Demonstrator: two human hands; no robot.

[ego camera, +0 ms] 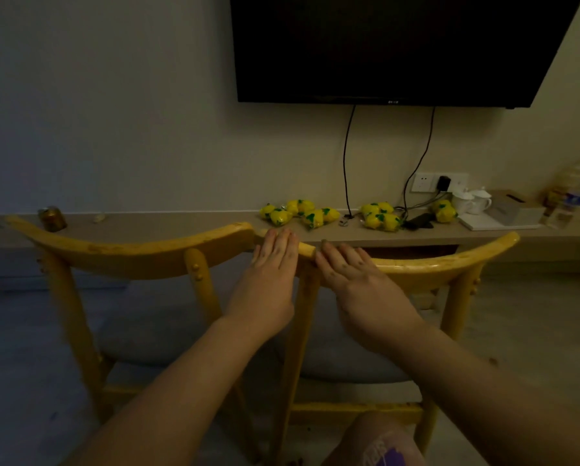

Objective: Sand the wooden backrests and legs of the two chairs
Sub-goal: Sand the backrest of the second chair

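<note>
Two yellow wooden chairs stand side by side with their backs to me. The left chair's curved backrest [130, 252] is untouched. My left hand [271, 264] lies over the left end of the right chair's backrest [450, 260], its fingers curled over the top. My right hand [355, 277] lies just to the right on the same rail, palm down. It presses a small grey piece, apparently sandpaper [322, 244], which peeks out at the fingertips. The right chair's left rear leg [298, 331] runs down between my forearms. Grey seat cushions [147, 331] show below.
A long low shelf [180, 227] runs along the wall behind the chairs. On it are a can [52, 218], yellow packets [302, 211], white mugs [472, 200], a tray and bottles [571, 193]. Cables hang from a wall-mounted TV [399, 45]. My knee [379, 442] is at the bottom.
</note>
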